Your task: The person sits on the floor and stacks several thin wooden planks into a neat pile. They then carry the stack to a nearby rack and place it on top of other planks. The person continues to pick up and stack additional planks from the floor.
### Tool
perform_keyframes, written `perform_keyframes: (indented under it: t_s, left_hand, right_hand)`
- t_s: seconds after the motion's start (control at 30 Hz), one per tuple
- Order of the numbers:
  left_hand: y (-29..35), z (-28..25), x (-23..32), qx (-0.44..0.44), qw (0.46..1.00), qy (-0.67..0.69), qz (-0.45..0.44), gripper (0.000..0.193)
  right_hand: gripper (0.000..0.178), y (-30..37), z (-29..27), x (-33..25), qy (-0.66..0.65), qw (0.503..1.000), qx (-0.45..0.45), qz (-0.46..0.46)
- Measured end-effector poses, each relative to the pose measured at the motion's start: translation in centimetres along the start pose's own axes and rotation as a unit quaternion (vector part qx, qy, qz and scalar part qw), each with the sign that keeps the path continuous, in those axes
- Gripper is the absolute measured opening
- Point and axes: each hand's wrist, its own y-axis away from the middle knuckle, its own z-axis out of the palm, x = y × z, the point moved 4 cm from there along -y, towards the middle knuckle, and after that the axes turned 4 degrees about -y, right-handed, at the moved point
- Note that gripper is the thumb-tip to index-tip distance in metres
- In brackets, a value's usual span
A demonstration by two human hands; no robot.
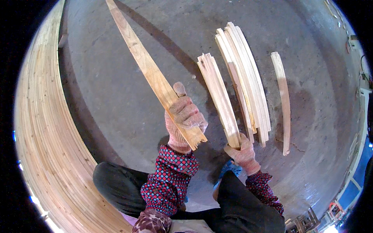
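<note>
Long board in the left hand, narrow stack of slats under the right

The left hand (185, 112), in a pinkish knit glove, carries a long board (143, 56) off the floor (128, 101). Its fingers are clamped on the board near the lower end, wrapped over the face, with the thumb pointing up along the wood. That lower end is ragged and notched, and the board runs from the fist toward the upper left, its top reaching the edge of the view — a dark shadow falls on the concrete beside it.

The right hand (245, 155), gloved the same way, closes on the near end of a narrow stack of slats (218, 99); thumb and fingers sit on opposite sides of that end.

The wood lies loose, straight on the grey floor. Just right of the narrow stack is a larger bundle of slats (248, 79), its pieces side by side with uneven ends. Apart from it, further right, a single slat (283, 101) lies on its own. Along the left side stretches a broad run of pale wooden strips (48, 136), packed edge to edge.

Dark trousers (244, 202) and patterned sleeves (171, 171) show below, with a blue shoe (231, 167) near the right wrist. At the lower right rim stands some clutter (305, 223) — too small and blurred to tell what it holds.
</note>
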Motion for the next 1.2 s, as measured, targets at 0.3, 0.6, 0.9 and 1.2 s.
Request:
perform_keyframes:
  t_s: [0.3, 0.6, 0.9, 1.2]
  left_hand:
    - [1.9, -2.2, 1.3, 0.354, 0.823, -0.423, 0.135, 0.033]
    - [6.8, -8.5, -0.7, 0.506, 0.632, -0.587, 0.025, 0.042]
    - [-4.8, -2.2, 10.7, 0.375, 0.251, -0.878, 0.162, 0.07]
    - [-13.1, -2.2, 12.3, 0.429, 0.017, -0.897, 0.108, 0.086]
  right_hand:
    - [0.06, -0.1, -0.9, -3.5, -0.037, 0.997, -0.009, 0.063]
    - [0.075, -3.0, 1.7, -6.1, 0.062, 0.993, -0.091, 0.033]
    - [0.077, -1.8, 1.7, -1.5, 0.134, 0.986, -0.07, 0.072]
    - [0.066, -1.0, 1.6, 0.8, 0.192, 0.968, -0.059, 0.151]
